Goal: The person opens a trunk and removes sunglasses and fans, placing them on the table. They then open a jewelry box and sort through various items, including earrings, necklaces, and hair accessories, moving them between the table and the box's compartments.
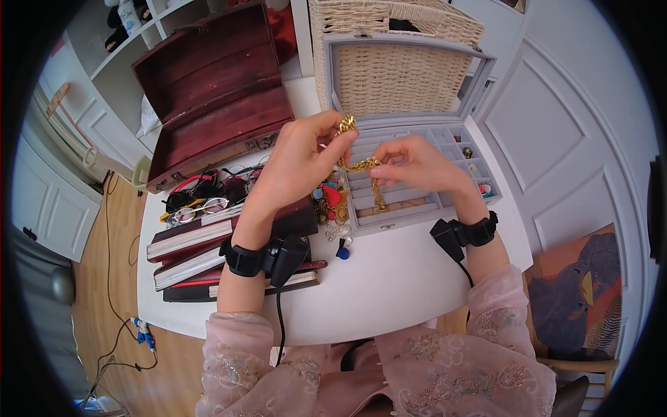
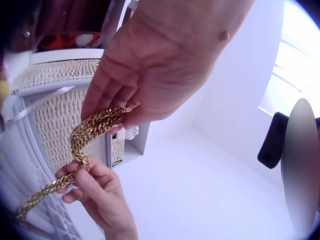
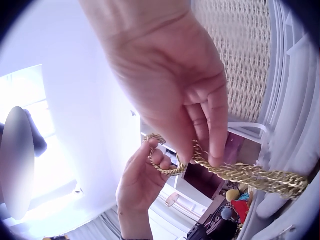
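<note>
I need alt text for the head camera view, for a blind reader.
Two hands hold a gold chain above an open grey jewellery box on a white table: the left hand pinches its top end, the right hand its middle. Books and glasses lie left.

Jewellery box (image 1: 417,208) on the table (image 1: 389,278) — chest (image 1: 215,90) to its left, basket (image 1: 396,42) behind.

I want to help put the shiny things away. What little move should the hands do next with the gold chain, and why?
Probably lower the gold chain toward an open slot of the grey jewellery box. Both the left hand and the right hand pinch it in the air just above the box, its tail already dangling over the compartments, so a small drop looks enough.
</note>
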